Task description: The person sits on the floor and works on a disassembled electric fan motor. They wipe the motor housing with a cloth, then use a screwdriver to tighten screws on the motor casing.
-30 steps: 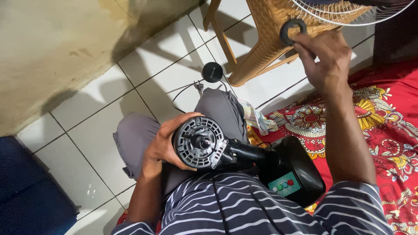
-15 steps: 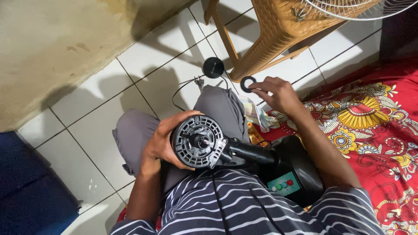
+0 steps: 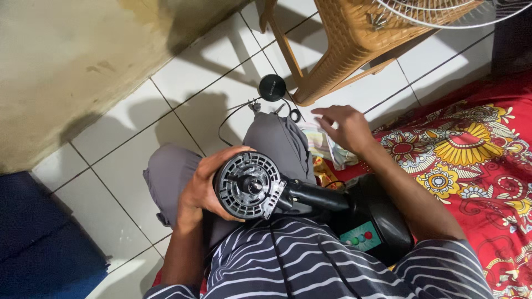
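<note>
My left hand [image 3: 202,188] grips the rim of a round black fan motor housing [image 3: 247,186] that rests on my lap, its open face and centre shaft turned up. The housing's black neck [image 3: 316,195] runs right to the fan base [image 3: 368,230], which has a small panel of coloured buttons. My right hand [image 3: 344,128] hovers flat over the floor beyond my knee, fingers apart and holding nothing. A small black ring [image 3: 295,115] lies on the tile just left of its fingertips.
A round black cap [image 3: 272,87] and a mains plug [image 3: 255,103] with its cord lie on the white tiles. A tan woven-pattern stool [image 3: 354,39] stands behind, with a white fan guard [image 3: 443,16] on it. A red floral mat [image 3: 476,149] lies right; crumpled cloth [image 3: 324,147] sits by my knee.
My right hand came down from the stool with the black ring, carried it to the floor by my knee and let it go. The left hand has kept its hold on the housing.
</note>
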